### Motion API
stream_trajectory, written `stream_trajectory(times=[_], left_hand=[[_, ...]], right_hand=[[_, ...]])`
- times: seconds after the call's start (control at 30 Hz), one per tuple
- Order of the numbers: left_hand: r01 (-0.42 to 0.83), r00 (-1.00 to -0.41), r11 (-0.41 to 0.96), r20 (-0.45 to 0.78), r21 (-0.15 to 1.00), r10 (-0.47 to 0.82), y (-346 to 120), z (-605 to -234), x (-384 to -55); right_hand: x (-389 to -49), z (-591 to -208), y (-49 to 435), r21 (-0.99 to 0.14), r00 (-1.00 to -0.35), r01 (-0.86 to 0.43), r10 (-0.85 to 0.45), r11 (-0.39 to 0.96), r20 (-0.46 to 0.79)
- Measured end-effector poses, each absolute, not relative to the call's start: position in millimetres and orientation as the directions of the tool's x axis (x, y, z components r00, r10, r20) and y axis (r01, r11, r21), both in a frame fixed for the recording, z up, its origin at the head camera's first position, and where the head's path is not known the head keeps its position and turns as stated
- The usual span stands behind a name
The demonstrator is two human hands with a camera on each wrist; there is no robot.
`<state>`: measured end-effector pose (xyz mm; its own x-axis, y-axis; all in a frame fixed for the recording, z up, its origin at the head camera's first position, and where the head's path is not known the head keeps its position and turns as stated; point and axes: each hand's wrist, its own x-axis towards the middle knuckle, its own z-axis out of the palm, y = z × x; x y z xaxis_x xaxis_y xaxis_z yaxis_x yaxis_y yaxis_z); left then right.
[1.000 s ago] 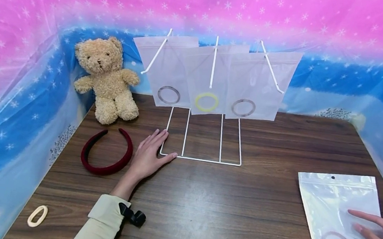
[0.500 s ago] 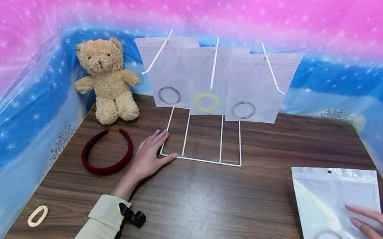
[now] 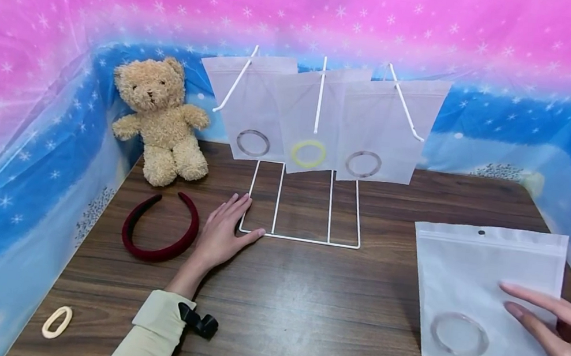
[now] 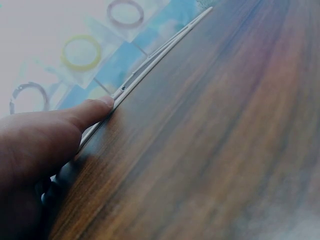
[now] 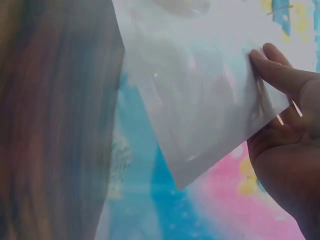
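My left hand lies with fingers spread at the left front corner of a white wire display rack, its thumb resting on the front wire. From the rack's hooks hang three whitish zip bags, each showing a ring-shaped band: two greyish brown, one yellow. At the right, my right hand pinches another white zip bag by its right side, thumb and a finger showing on its front. A greyish-brown ring shows low in this bag. The right wrist view shows its sheet held tilted.
A dark red headband lies left of my left hand. Behind it a teddy bear leans against the patterned cloth that walls the wooden table. A cream oval ring lies at the near left.
My right hand has lifted the zip bag and brought it leftward and away from me, turning it more upright. My left hand has stayed at the rack's corner.
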<state>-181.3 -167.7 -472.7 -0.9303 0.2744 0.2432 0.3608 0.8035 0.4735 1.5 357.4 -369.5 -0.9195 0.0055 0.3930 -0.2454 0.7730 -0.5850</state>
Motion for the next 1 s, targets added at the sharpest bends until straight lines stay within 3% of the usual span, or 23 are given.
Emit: stream_trajectory(times=[0.5,1.0], left_hand=[[0.376,-0.923,0.804,0.26,0.462,0.282,-167,-474,-181],[0.378,-0.922,0.803,0.271,0.461,0.278,-167,-473,-181]], right_hand=[[-18,-347,321,-0.62,-0.897,-0.295,0.014,0.727,0.442],[-43,-322,251,-0.617,-0.797,-0.581,-0.218,0.53,0.564]])
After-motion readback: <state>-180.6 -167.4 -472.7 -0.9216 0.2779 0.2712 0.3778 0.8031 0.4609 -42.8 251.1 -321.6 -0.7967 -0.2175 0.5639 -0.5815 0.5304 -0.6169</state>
